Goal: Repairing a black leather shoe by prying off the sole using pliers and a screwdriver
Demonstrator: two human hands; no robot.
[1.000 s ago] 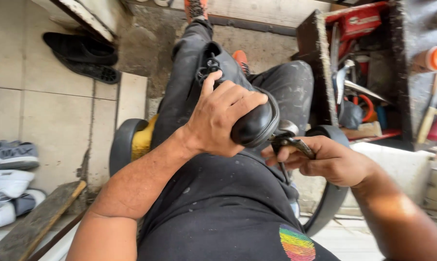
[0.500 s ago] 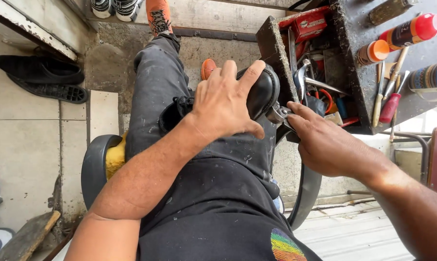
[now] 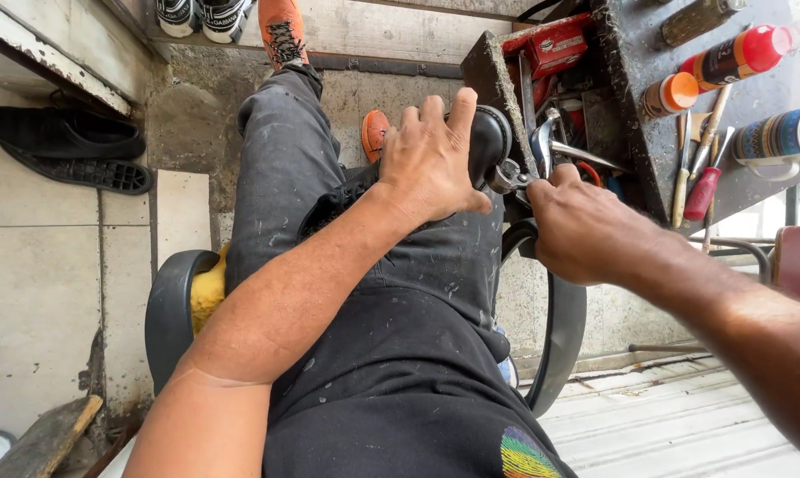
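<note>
In the head view we look down at our own lap, where our left hand (image 3: 431, 159) lies spread over a black shoe (image 3: 487, 142) that rests on our right thigh, fingers fanned across its upper and the thumb pressed along its near side. The shoe's rounded glossy end shows just past our fingertips, close to the near left corner of the dark workbench (image 3: 630, 106). Our right hand (image 3: 586, 230) is curled shut around a metal tool (image 3: 508, 175), whose silver tip touches the shoe's edge just below our left thumb; the handle is hidden in the fist, so we cannot tell what kind of tool it is. We sit on a black chair with a yellow cushion (image 3: 207, 292) showing at its left edge. Along the workbench's left edge an open compartment holds a red box (image 3: 559, 44) and a metal hammer head (image 3: 546, 142). Further right on the bench top stand two orange-capped bottles (image 3: 727, 57), a printed mug (image 3: 785, 134) and a red-handled screwdriver (image 3: 703, 190). On the tiled floor at the left lies a pair of black shoes (image 3: 64, 146).
</note>
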